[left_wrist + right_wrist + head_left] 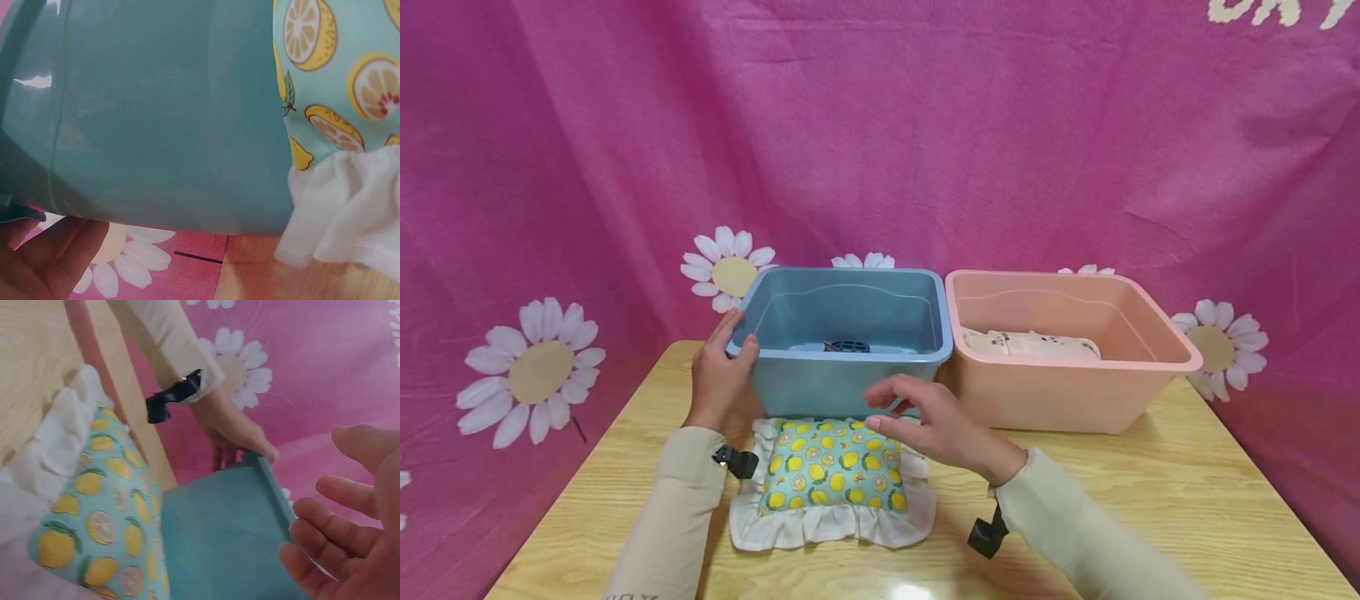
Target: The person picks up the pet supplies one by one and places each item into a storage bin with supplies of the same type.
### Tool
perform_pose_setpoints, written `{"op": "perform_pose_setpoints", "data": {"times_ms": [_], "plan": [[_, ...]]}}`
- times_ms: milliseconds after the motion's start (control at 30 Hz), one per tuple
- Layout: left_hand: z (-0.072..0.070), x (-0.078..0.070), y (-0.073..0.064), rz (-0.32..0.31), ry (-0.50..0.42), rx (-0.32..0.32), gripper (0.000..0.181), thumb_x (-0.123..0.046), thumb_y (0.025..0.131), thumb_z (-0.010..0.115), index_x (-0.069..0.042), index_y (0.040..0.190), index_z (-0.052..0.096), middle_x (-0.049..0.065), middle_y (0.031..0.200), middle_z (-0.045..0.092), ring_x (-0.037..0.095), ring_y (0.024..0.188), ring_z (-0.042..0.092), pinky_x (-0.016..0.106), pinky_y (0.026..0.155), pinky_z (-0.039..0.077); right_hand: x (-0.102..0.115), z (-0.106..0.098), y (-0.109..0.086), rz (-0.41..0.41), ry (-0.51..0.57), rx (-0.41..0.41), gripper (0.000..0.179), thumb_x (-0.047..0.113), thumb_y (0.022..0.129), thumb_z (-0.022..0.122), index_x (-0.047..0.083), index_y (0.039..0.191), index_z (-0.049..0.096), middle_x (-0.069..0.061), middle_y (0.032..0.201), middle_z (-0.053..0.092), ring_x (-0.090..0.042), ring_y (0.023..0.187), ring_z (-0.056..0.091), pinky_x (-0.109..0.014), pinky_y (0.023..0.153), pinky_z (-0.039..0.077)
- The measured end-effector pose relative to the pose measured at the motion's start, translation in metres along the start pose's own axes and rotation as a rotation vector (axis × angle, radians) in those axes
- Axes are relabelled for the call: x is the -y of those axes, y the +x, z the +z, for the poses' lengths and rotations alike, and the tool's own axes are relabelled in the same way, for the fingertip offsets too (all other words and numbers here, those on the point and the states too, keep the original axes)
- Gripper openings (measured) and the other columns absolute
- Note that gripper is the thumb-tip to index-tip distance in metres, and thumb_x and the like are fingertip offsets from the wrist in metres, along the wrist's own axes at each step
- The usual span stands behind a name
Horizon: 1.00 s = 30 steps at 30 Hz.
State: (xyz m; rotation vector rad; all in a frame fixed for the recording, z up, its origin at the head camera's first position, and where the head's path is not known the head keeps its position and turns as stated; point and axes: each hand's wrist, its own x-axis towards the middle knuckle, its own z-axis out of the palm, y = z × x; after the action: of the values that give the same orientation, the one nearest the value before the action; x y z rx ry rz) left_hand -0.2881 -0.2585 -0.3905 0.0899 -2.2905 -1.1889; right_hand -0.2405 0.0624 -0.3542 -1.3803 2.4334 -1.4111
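My left hand [720,372] holds the left corner of a blue plastic bin [850,379], the thumb over the rim and the fingers along the outside. In the right wrist view, that same left hand [231,428] pinches the bin's edge. Before the bin lies a small cushion [831,471] with a lemon print and a white ruffled border. Over the cushion's right side, close to the bin's front wall, my right hand [943,429] hovers with relaxed fingers and nothing in it. Inside the bin, a small dark object [847,346] lies on the bottom.
A pink bin [1060,396] stands just right of the blue one, with a pale patterned cloth item [1033,344] inside. Both rest on a wooden table [1210,500]. A magenta cloth [925,142] with daisies hangs behind and at the sides.
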Motion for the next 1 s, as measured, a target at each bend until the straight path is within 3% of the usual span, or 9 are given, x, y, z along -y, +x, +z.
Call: {"op": "perform_pose_setpoints", "data": {"times_ms": [233, 400, 567, 1000], "plan": [[0.003, -0.001, 0.002, 0.009, 0.000, 0.002, 0.054, -0.037, 0.093, 0.054, -0.019, 0.144, 0.047, -0.002, 0.153, 0.037, 0.028, 0.138, 0.037, 0.054, 0.101, 0.041, -0.013, 0.020, 0.002, 0.078, 0.008, 0.030, 0.024, 0.012, 0.091, 0.066, 0.005, 0.114, 0.064, -0.006, 0.111, 0.065, -0.021, 0.100, 0.060, -0.046, 0.088, 0.052], [0.003, -0.001, 0.002, -0.003, -0.004, 0.003, 0.056, -0.039, 0.093, 0.055, -0.021, 0.145, 0.046, -0.002, 0.153, 0.036, 0.028, 0.139, 0.035, 0.055, 0.101, 0.040, -0.027, 0.027, 0.003, 0.110, 0.030, 0.045, 0.027, 0.024, 0.092, 0.066, 0.013, 0.117, 0.064, 0.000, 0.114, 0.064, -0.019, 0.104, 0.059, -0.043, 0.090, 0.051], [0.003, 0.001, 0.002, -0.015, -0.003, 0.002, 0.056, -0.040, 0.094, 0.054, -0.022, 0.146, 0.045, -0.002, 0.153, 0.036, 0.028, 0.139, 0.035, 0.056, 0.100, 0.041, -0.037, 0.032, 0.001, 0.150, 0.058, 0.063, 0.033, 0.031, 0.094, 0.063, 0.011, 0.119, 0.063, -0.007, 0.118, 0.063, -0.027, 0.107, 0.058, -0.042, 0.090, 0.051], [0.002, 0.002, 0.001, -0.004, -0.002, -0.011, 0.054, -0.036, 0.094, 0.055, -0.020, 0.145, 0.047, -0.002, 0.153, 0.037, 0.028, 0.138, 0.037, 0.054, 0.099, 0.042, -0.048, 0.043, 0.004, 0.158, 0.006, 0.027, 0.040, 0.037, 0.092, 0.064, 0.009, 0.120, 0.063, -0.009, 0.120, 0.061, -0.029, 0.113, 0.054, -0.052, 0.098, 0.043]]}}
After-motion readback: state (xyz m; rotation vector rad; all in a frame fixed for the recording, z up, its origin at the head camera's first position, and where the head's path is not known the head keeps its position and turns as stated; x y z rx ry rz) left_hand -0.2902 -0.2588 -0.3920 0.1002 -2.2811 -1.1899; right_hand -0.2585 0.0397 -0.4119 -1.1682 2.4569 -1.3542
